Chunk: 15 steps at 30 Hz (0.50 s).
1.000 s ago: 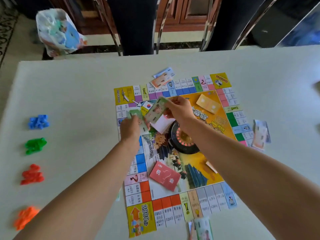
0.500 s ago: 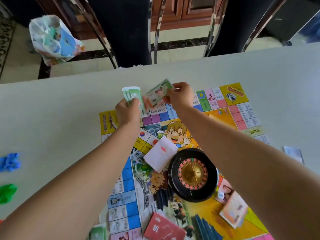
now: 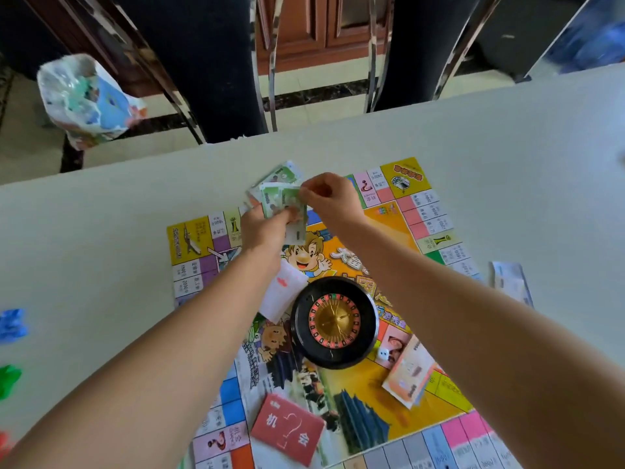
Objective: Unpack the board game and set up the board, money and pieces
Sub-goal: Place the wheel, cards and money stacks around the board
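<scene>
Left hand (image 3: 262, 228): fingers curled round a stack of green notes (image 3: 282, 203).
Right hand (image 3: 329, 198): pinches the stack's far corner.
Notes: over the board (image 3: 189, 238) edge at 12 o'clock; long axis 11-to-5.

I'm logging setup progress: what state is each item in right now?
game board, unfolded flat on the table.
green banknotes, loose stack held in the left hand; fingers of the right hand pinch one.
roulette wheel, upright on the board's middle.
red card deck, lying on the board, question mark up.
white die, resting on the board beside the roulette wheel.
orange banknotes, stacked on the board.
blue pieces, heaped on the table, off the board.
</scene>
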Tool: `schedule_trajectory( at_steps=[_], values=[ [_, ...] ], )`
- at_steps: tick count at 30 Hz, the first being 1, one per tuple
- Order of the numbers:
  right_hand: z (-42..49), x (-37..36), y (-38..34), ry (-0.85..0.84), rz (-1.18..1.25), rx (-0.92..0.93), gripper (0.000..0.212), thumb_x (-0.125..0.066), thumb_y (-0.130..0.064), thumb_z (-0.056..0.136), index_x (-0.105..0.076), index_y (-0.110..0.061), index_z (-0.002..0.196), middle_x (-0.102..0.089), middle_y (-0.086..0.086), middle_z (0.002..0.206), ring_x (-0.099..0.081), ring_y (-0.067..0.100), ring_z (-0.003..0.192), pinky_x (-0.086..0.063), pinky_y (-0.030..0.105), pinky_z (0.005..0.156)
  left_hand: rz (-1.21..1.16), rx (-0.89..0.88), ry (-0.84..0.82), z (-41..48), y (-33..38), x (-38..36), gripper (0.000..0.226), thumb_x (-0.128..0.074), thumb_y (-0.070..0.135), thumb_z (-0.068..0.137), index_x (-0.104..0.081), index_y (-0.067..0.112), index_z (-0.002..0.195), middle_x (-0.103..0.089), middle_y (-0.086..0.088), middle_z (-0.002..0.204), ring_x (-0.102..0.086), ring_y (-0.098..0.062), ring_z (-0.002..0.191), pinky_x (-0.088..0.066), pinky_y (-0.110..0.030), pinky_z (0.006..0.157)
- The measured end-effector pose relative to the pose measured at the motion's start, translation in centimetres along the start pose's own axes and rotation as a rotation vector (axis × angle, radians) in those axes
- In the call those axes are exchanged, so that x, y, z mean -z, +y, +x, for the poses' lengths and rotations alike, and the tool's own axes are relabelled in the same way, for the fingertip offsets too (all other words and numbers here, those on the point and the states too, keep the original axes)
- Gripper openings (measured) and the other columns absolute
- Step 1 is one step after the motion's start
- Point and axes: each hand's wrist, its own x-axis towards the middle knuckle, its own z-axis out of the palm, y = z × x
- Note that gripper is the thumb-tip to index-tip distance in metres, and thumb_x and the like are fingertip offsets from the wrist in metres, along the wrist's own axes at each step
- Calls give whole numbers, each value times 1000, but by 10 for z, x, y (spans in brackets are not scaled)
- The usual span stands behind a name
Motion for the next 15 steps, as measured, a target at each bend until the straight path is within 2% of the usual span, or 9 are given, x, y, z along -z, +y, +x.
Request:
schedule_trajectory(
  at_steps=[4,7,11,13,15],
  values=[
    [-19,47,10,15,-3,-28,5,-67,-15,87,-65,-15,82,-59,-7,68,-52,7,60,-42,24,60,-39,90,-76,-37,1,-33,18,-69,22,85,-56,19,72,-61,-3,71,-58,-18,63,-41,-26,54],
    [-36,96,23,15,-41,-59,13,-61,-17,92,-58,-16,79,-55,-5,67,-50,10,57,-39,24,55,-51,119,-99,-67,-2,-69,23,-69,34,78,-59,15,70,-65,-12,79,-64,-28,76,-43,-34,65],
    [-60,160,44,43,-22,-111,24,-54,-9,95,-52,-16,73,-48,-1,62,-42,12,51,-34,25,49,2,98,-200,-109,-19,-120,20,-67,30,86,-58,17,73,-65,-14,85,-63,-29,80,-48,-40,72],
    [-73,194,58,108,-60,-121,16,-54,-6,94,-56,-11,79,-49,-3,64,-42,9,54,-35,22,50,19,108,-225,-133,-27,-143,20,-64,28,88,-57,16,75,-64,-15,89,-61,-28,81,-49,-41,74],
    [-84,224,74,200,-86,-131,8,-54,-3,92,-62,-6,89,-53,-1,68,-46,12,62,-40,23,56,44,117,-203,-151,-37,-160,21,-62,26,89,-56,10,76,-60,-13,89,-54,-25,76,-44,-37,69]
  ],
)
